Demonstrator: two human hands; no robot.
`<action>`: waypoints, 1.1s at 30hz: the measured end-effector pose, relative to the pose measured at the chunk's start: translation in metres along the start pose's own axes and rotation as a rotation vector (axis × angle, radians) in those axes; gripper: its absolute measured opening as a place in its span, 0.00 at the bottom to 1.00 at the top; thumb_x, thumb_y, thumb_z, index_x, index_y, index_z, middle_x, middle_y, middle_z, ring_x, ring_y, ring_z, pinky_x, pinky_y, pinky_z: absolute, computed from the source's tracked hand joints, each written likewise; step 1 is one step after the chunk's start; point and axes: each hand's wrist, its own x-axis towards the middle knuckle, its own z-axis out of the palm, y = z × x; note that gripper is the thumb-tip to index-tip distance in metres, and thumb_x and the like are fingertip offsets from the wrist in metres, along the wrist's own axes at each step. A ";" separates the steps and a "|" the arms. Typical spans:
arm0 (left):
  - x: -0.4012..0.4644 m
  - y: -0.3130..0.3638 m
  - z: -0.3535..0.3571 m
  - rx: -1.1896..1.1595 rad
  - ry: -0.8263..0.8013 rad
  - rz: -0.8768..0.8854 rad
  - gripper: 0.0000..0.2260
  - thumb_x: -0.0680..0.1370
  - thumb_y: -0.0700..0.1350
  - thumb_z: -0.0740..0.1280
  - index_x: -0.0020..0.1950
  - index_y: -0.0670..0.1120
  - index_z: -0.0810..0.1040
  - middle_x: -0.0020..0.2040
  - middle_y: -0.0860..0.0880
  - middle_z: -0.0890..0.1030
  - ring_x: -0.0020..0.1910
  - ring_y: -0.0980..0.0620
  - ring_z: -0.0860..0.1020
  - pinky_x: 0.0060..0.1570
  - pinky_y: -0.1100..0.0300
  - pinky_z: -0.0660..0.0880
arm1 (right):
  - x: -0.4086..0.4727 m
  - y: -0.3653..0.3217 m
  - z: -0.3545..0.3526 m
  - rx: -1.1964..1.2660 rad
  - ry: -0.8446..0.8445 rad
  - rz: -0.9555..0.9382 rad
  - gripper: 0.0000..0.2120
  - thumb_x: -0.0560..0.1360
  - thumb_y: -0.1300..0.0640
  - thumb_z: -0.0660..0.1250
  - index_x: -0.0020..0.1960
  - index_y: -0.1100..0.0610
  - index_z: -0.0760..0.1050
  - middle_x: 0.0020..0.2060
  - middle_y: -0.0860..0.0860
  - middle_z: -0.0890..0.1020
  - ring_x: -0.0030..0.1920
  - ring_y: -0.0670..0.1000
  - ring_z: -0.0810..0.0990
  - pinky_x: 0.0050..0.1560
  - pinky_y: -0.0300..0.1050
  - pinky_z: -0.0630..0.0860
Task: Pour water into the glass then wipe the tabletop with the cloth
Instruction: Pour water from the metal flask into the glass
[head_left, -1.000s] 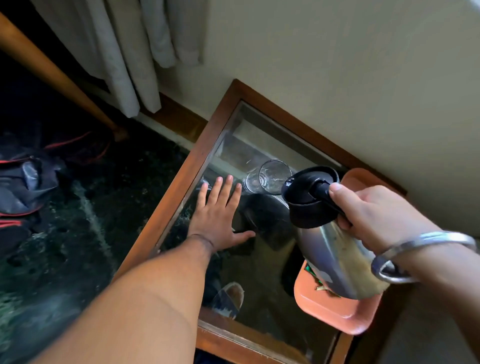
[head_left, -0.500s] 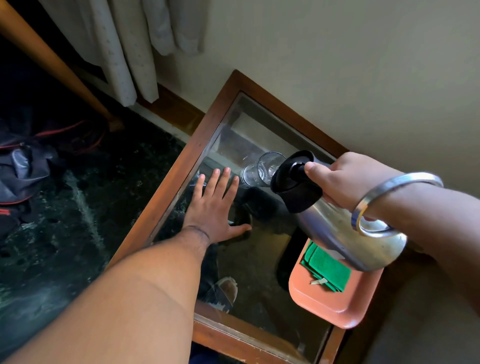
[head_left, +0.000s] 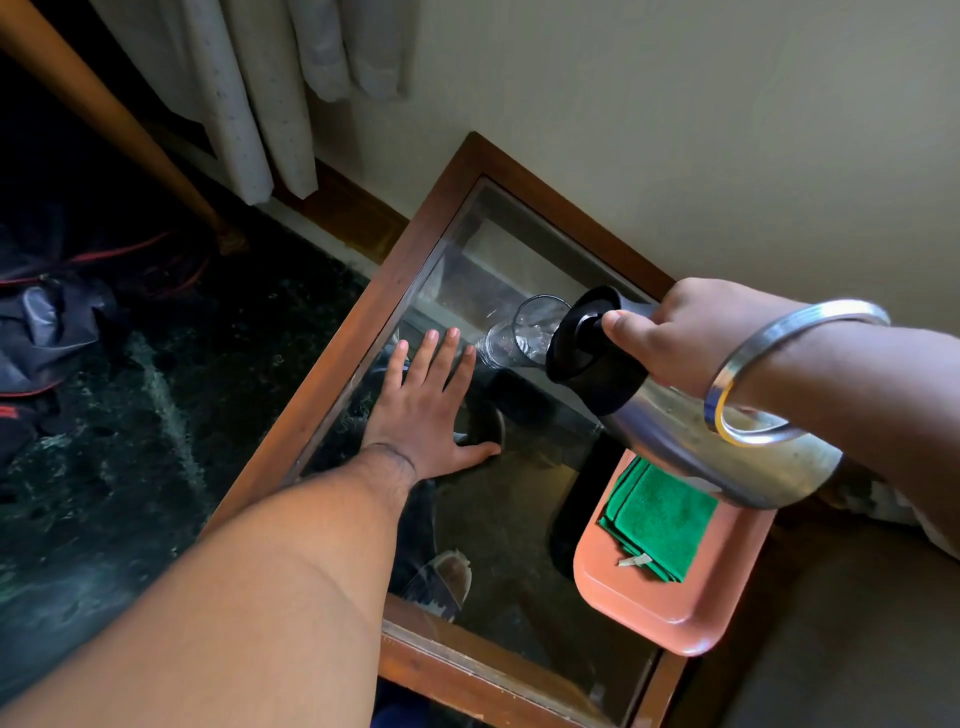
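A clear drinking glass (head_left: 524, 332) stands on the glass tabletop (head_left: 519, 499) near the wall. My right hand (head_left: 680, 338) grips a steel jug (head_left: 691, 431) with a black lid, tilted steeply so its spout sits right at the glass's rim; my thumb rests on the lid. Whether water is flowing is not visible. My left hand (head_left: 426, 410) lies flat on the tabletop, fingers spread, just left of the glass and touching nothing else. A folded green cloth (head_left: 654, 519) lies in an orange tray (head_left: 670, 618) under the jug's base.
The table has a brown wooden frame (head_left: 332, 364) and stands against a beige wall (head_left: 675, 130). Curtains (head_left: 249, 93) hang at the upper left. A dark bag (head_left: 41, 332) lies on the dark floor to the left. A steel bangle (head_left: 769, 374) circles my right wrist.
The jug has risen off the tray, moved toward the glass and tipped further, uncovering the green cloth. My left hand stays flat on the table.
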 end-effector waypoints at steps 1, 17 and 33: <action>0.000 0.000 0.001 0.002 0.002 -0.003 0.56 0.68 0.83 0.47 0.82 0.44 0.40 0.83 0.40 0.42 0.81 0.40 0.41 0.77 0.35 0.40 | -0.001 0.000 -0.001 -0.015 0.002 -0.002 0.27 0.77 0.36 0.56 0.31 0.57 0.69 0.29 0.54 0.73 0.29 0.50 0.71 0.28 0.41 0.60; 0.001 0.000 0.004 0.011 0.015 -0.008 0.57 0.67 0.83 0.46 0.82 0.44 0.39 0.81 0.41 0.36 0.81 0.39 0.41 0.77 0.35 0.39 | -0.003 0.001 -0.002 -0.051 0.030 0.004 0.28 0.78 0.37 0.56 0.31 0.58 0.69 0.29 0.53 0.72 0.29 0.49 0.69 0.28 0.40 0.60; 0.001 0.000 0.002 0.008 -0.005 -0.008 0.57 0.67 0.82 0.46 0.82 0.44 0.36 0.81 0.40 0.36 0.80 0.39 0.36 0.77 0.36 0.37 | -0.004 -0.003 -0.015 -0.096 0.020 0.025 0.28 0.77 0.37 0.57 0.31 0.57 0.71 0.29 0.54 0.73 0.29 0.50 0.70 0.28 0.40 0.60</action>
